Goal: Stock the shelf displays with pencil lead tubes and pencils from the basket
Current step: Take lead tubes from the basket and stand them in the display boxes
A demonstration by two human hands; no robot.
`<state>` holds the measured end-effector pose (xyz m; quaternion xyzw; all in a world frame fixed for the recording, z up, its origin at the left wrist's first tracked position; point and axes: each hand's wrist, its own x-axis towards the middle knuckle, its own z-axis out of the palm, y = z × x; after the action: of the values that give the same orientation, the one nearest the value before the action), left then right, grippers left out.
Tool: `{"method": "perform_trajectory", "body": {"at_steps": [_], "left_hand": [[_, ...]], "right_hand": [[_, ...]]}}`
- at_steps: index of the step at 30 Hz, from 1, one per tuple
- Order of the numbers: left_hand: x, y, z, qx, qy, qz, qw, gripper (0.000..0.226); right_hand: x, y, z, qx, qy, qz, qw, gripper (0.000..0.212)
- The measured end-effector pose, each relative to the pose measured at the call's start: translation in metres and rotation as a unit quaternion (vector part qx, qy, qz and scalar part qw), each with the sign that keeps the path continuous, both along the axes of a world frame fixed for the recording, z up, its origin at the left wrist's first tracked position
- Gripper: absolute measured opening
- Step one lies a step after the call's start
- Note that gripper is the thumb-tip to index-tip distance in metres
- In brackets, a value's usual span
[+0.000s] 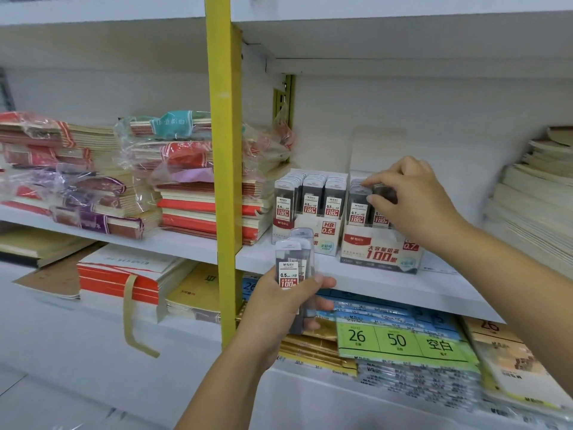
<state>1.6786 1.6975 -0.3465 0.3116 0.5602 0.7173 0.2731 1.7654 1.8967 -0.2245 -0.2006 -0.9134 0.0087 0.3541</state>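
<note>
Tubes of pencil lead (293,268), clear plastic with dark cores and red-and-white labels, stand bunched in left hand (279,308), fingers wrapped round them, just in front of white shelf (387,283). Right hand (412,200) pinches a single dark tube (383,192) at the top of white cardboard display box marked 0.7 (381,254), beside box marked 0.5 (325,231). Step in hand looks like seating that tube; next, the held bunch, labelled 0.5, probably wants the left-hand box, fed in one at a time.

Wrapped notebook stacks (93,197) lay left of the left hand (279,308), past a yellow post (223,150); green label packs (400,339) sat below the right hand (412,193).
</note>
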Motion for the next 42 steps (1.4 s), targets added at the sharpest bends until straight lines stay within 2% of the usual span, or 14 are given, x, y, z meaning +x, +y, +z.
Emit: {"method": "perform_trajectory", "body": {"at_steps": [2,4,6,8,10,16,19,22,27,33,36,39,42], "left_hand": [[0.003,-0.002,0.000,-0.009,-0.004,-0.004,1.000,0.031],[0.006,-0.003,0.000,-0.013,-0.006,-0.015,1.000,0.032],[0.011,-0.004,0.000,-0.017,-0.004,-0.030,0.999,0.032],[0.018,-0.004,-0.001,-0.032,0.002,-0.042,0.999,0.027],[0.023,-0.005,-0.004,-0.050,0.010,-0.050,0.997,0.025],[0.026,-0.009,-0.006,-0.017,-0.058,-0.096,0.994,0.040],[0.025,-0.010,-0.008,-0.013,-0.083,-0.105,0.991,0.048],[0.023,-0.011,-0.010,-0.025,-0.077,-0.104,0.991,0.038],[0.024,-0.010,-0.013,-0.030,-0.058,-0.074,0.995,0.041],[0.025,-0.011,-0.015,-0.049,-0.023,-0.039,0.998,0.037],[0.024,-0.010,-0.016,-0.057,-0.023,-0.034,0.998,0.035],[0.021,-0.008,-0.015,-0.058,-0.023,-0.029,0.998,0.027],[0.014,-0.007,-0.011,-0.036,-0.014,-0.017,0.999,0.016]], "right_hand": [[0.013,-0.013,-0.010,-0.002,0.075,0.032,0.997,0.027],[0.028,-0.033,-0.029,-0.052,0.127,0.102,0.985,0.018],[0.037,-0.051,-0.051,-0.173,0.106,0.177,0.963,0.015],[0.038,-0.062,-0.067,-0.310,0.047,0.226,0.922,0.023],[0.035,-0.063,-0.076,-0.392,0.016,0.255,0.884,0.029],[0.042,-0.053,-0.076,-0.473,0.070,0.293,0.828,0.025],[0.049,-0.049,-0.076,-0.499,0.054,0.317,0.804,0.019],[0.053,-0.050,-0.079,-0.492,0.040,0.311,0.812,0.003],[0.055,-0.045,-0.082,-0.531,0.054,0.291,0.794,0.026],[0.053,-0.049,-0.086,-0.530,0.110,0.247,0.803,0.020],[0.053,-0.054,-0.084,-0.492,0.100,0.244,0.830,0.014],[0.055,-0.056,-0.070,-0.411,0.078,0.237,0.877,0.013],[0.058,-0.044,-0.032,-0.291,0.169,0.232,0.913,0.019]]}}
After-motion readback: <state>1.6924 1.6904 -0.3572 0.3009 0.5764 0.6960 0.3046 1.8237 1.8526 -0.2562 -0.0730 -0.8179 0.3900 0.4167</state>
